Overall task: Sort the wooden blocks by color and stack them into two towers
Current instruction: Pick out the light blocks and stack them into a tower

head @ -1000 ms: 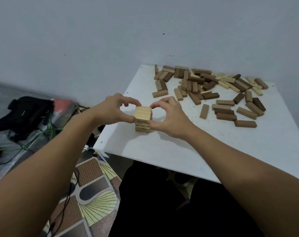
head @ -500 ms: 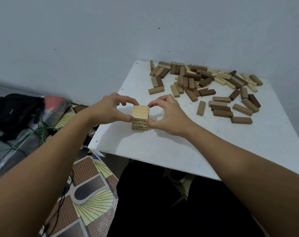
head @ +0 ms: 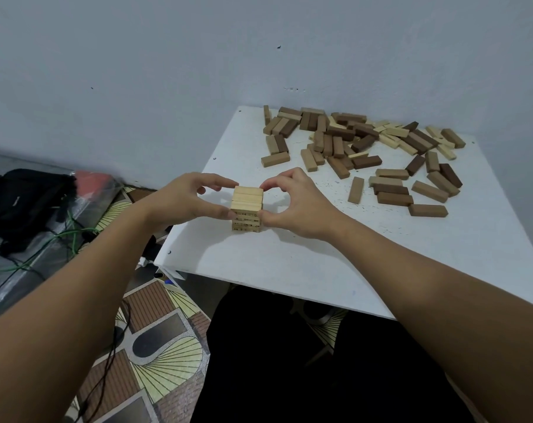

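A short tower of light wooden blocks stands near the left front of the white table. My left hand pinches its left side between thumb and fingers. From the other side my right hand pinches the tower the same way. A loose pile of brown and light blocks lies spread over the far right part of the table, flat and in no order.
The table's front edge runs diagonally, with my dark-clothed lap below it. A black bag and green cables lie on a low surface at the left. A grey wall stands close behind the table.
Both hands stay pinched on the light tower in all frames. The view has shifted slightly, and the tower and pile keep their places on the table.
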The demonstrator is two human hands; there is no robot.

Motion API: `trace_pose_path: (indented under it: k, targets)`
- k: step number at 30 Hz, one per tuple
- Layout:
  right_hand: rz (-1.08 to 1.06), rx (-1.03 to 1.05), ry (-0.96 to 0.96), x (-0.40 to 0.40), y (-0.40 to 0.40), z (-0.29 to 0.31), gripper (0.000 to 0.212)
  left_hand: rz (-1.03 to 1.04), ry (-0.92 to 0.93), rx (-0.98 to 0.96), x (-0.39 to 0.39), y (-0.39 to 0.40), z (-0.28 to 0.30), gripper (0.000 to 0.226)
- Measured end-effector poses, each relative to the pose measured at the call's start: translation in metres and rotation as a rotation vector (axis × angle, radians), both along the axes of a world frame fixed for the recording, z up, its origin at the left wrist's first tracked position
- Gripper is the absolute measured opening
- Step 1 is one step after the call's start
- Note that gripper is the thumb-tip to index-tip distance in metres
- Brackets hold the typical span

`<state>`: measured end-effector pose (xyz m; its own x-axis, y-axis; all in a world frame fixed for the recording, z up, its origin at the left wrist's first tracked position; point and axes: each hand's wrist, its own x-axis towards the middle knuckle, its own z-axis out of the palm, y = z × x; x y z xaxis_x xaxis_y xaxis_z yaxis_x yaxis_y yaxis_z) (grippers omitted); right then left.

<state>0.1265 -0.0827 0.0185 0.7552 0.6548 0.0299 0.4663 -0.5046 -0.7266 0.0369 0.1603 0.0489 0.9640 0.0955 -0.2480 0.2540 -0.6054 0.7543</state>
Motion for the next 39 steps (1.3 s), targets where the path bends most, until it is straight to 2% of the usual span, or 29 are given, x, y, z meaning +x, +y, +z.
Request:
trace_pose_path:
  k: [4,12,15,18,21,23,30,39]
  targets:
    - [0.001,-0.007,0.001,-0.001,-0.001,0.001,0.053,0.018,-0.001,-0.061,-0.001,-0.002,-0.002,0.054]
    - [0.008,-0.018,0.014,-0.002,-0.005,0.004,0.057,0.015,0.007,-0.082,0.000,-0.001,-0.003,0.055]
    - [0.000,0.005,0.034,-0.004,-0.008,0.005,0.060,0.008,0.016,-0.067,0.000,0.002,-0.004,0.069]
    - [-0.042,0.099,0.065,-0.007,-0.011,0.002,0.050,0.031,0.020,-0.139,-0.004,0.006,-0.008,0.092]
    - [-0.097,0.227,0.093,-0.012,-0.012,-0.003,0.040,0.157,-0.065,-0.368,-0.008,0.004,-0.015,0.078]
    - [-0.129,0.271,0.115,-0.014,-0.009,-0.007,0.033,0.212,-0.118,-0.439,-0.010,-0.001,-0.020,0.071]
    - [-0.143,0.295,0.242,-0.018,0.003,-0.010,0.034,0.238,-0.091,-0.367,-0.010,-0.016,-0.029,0.059]
    - [-0.144,0.294,0.215,-0.019,0.001,-0.003,0.031,0.266,-0.103,-0.393,-0.010,-0.025,-0.030,0.059]
